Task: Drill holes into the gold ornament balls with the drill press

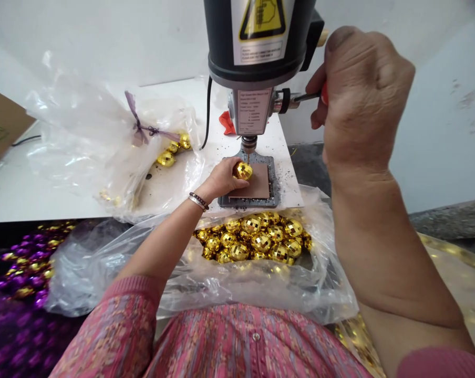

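Under the chuck of a small bench drill press (250,107), my left hand (224,179) pinches a shiny gold faceted ball (244,170) over a brown board (260,184). The thin drill bit (248,156) points down at the top of the ball; whether it touches I cannot tell. That board lies on the drill's grey metal base (276,181). Raised at the right, my right hand (363,94) is closed round the red-ended feed lever (306,96) of the drill press. Its fingers are partly hidden behind the back of the hand.
A clear plastic bag (257,289) in front of the table holds many gold balls (261,241). Another plastic bag (75,142) with a few gold balls lies on the white table (9,202). Purple and gold balls (28,257) fill the lower left. A red scrap (227,122) lies behind the base.
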`<state>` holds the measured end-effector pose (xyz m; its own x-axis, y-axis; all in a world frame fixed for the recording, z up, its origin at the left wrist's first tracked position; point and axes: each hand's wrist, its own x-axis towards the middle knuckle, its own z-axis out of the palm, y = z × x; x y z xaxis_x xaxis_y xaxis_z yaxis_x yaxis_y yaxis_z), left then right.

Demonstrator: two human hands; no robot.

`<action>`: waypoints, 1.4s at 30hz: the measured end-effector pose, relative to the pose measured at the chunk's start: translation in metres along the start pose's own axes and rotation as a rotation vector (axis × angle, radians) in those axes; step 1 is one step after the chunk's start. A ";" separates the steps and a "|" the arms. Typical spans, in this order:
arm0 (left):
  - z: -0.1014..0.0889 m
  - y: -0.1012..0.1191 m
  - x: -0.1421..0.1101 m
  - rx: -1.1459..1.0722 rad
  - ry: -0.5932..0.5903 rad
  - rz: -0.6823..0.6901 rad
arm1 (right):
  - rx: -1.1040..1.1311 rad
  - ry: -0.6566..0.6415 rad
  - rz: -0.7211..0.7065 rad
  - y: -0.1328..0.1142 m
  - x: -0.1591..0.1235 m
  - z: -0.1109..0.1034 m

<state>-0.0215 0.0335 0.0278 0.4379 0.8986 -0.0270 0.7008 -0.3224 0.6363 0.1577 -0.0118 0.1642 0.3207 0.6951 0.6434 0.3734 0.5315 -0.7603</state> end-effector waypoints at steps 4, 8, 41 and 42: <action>0.007 0.006 0.004 0.114 0.044 0.056 | 0.015 -0.020 0.000 -0.001 -0.001 -0.002; 0.012 0.009 0.004 0.135 0.045 0.061 | 0.026 -0.013 0.000 0.000 -0.003 -0.001; 0.017 0.009 -0.004 0.024 0.032 0.023 | -0.142 0.203 -0.165 0.071 -0.079 0.008; 0.016 0.009 -0.004 0.025 0.032 0.018 | -0.132 0.212 -0.163 0.069 -0.077 0.008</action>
<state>-0.0075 0.0219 0.0213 0.4331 0.9013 0.0091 0.7067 -0.3458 0.6172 0.1519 -0.0249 0.0613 0.4172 0.4817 0.7706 0.5401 0.5506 -0.6366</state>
